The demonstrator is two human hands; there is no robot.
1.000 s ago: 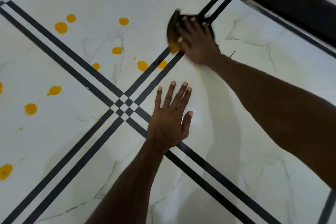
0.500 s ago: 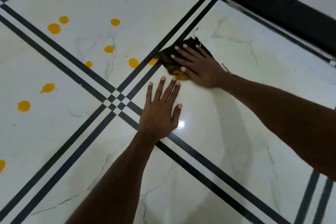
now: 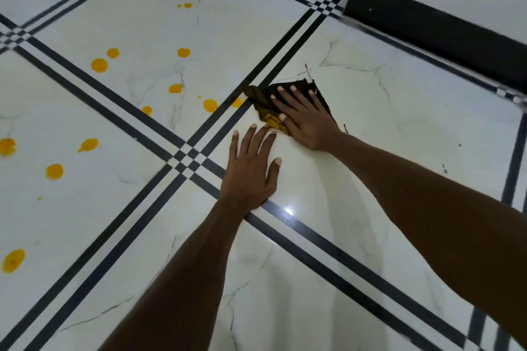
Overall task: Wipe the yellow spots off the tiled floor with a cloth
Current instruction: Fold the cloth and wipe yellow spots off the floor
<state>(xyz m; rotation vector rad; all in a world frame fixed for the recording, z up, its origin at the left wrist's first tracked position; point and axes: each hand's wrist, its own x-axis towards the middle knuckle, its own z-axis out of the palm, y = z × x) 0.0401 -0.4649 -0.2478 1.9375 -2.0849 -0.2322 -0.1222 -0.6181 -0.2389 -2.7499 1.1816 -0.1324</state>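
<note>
My right hand (image 3: 306, 120) presses flat on a dark brown cloth (image 3: 262, 100) stained yellow at its near edge, on the white marble-look tiled floor (image 3: 370, 111). The cloth lies just right of the black double stripe, with a yellow spot (image 3: 237, 102) touching its left corner. Another yellow spot (image 3: 210, 105) lies a little further left. Several more yellow spots (image 3: 99, 65) are scattered over the tiles to the left. My left hand (image 3: 251, 168) rests palm down with fingers spread on the floor just below the cloth, holding nothing.
Black double stripes cross at a checkered junction (image 3: 188, 157) left of my left hand. A black skirting board (image 3: 427, 28) and white wall run along the upper right. A second stripe crossing (image 3: 326, 6) sits near the wall corner.
My right hand has slid the cloth down from near the upper stripe toward my left hand, then held about there. The view shifted slightly; my left hand stayed planted.
</note>
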